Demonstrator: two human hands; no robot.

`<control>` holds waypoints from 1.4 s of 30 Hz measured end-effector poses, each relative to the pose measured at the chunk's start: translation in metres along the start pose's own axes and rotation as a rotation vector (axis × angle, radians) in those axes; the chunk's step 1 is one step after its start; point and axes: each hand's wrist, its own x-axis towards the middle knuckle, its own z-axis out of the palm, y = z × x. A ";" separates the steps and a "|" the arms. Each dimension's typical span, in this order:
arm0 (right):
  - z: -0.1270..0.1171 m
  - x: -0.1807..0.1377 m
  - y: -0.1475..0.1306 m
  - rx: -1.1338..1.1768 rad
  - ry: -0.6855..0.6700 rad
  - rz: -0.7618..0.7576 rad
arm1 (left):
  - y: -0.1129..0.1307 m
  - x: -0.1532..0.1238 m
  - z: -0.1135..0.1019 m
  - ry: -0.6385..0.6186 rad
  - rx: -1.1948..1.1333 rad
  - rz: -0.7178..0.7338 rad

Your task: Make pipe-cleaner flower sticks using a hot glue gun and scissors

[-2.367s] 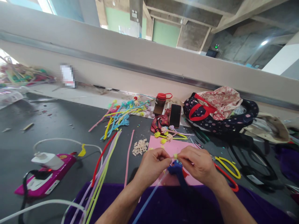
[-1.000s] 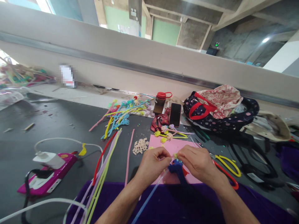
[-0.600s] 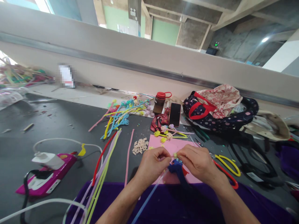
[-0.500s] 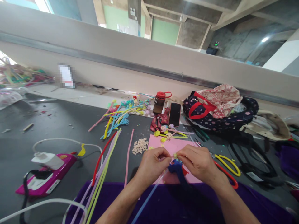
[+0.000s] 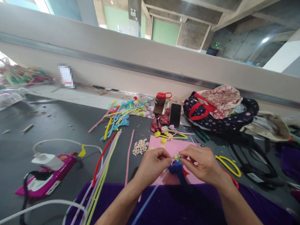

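Observation:
My left hand (image 5: 152,167) and my right hand (image 5: 204,164) meet over a pink sheet (image 5: 169,147) at the table's near edge. Both are closed in a pinch on a small pipe-cleaner flower (image 5: 176,157) with a yellow-green centre. A dark blue fuzzy wrap (image 5: 176,168) sits just under the fingertips, and a light blue stem (image 5: 150,197) runs down toward me from it. My fingers hide most of the flower head.
Long loose pipe cleaners (image 5: 103,170) lie left of my arms, a pile of finished flowers (image 5: 124,114) farther back. Pale cut bits (image 5: 140,147), yellow scissors (image 5: 228,165), a phone (image 5: 175,115), a red-capped bottle (image 5: 160,103), a dotted bag (image 5: 220,115) and a pink power strip (image 5: 44,179) surround them.
Both hands stay pinched on the flower in the same spot. My right hand has shifted slightly right and lower, its fingers working at the flower head.

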 end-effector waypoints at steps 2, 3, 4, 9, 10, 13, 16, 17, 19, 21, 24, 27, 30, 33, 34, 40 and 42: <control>-0.002 0.001 0.000 0.026 0.012 -0.004 | 0.002 0.000 0.000 -0.012 -0.024 -0.037; -0.002 0.001 0.000 0.038 0.023 -0.014 | 0.002 0.000 0.000 -0.023 -0.037 -0.053; -0.003 0.001 -0.001 0.045 0.030 -0.027 | 0.003 0.000 0.000 -0.038 -0.051 -0.067; -0.004 0.003 -0.006 0.024 -0.010 -0.078 | 0.002 0.001 -0.001 -0.105 -0.130 -0.112; -0.003 0.003 -0.006 0.022 -0.016 -0.082 | 0.002 0.001 -0.001 -0.110 -0.141 -0.119; -0.002 0.003 -0.007 0.024 -0.020 -0.086 | 0.002 0.002 -0.001 -0.117 -0.163 -0.128; -0.001 0.004 -0.006 0.042 -0.022 -0.078 | 0.004 0.002 -0.001 -0.106 -0.180 -0.136; 0.000 0.004 -0.007 0.053 -0.021 -0.073 | 0.005 0.002 -0.001 -0.100 -0.193 -0.140; -0.001 0.003 -0.007 0.095 -0.006 -0.059 | 0.006 0.002 -0.002 -0.094 -0.237 -0.162; -0.003 0.003 -0.006 0.169 0.040 -0.024 | 0.006 0.002 -0.003 -0.117 -0.322 -0.212; -0.007 0.001 -0.001 0.318 0.147 0.077 | 0.004 0.001 -0.006 -0.217 -0.473 -0.302; -0.008 0.001 0.005 0.490 0.189 0.168 | 0.002 0.001 -0.007 -0.318 -0.529 -0.348; -0.008 0.003 0.008 0.619 0.144 0.188 | 0.001 0.000 -0.006 -0.369 -0.541 -0.360; -0.009 0.004 0.009 0.681 0.076 0.158 | 0.003 0.000 -0.004 -0.375 -0.542 -0.369; -0.010 0.005 0.009 0.694 0.046 0.140 | 0.004 -0.001 -0.004 -0.380 -0.543 -0.375; -0.013 0.006 0.005 0.636 -0.101 0.012 | 0.005 -0.001 -0.004 -0.401 -0.592 -0.388; -0.013 0.006 0.003 0.615 -0.089 -0.015 | 0.005 -0.001 -0.004 -0.399 -0.608 -0.387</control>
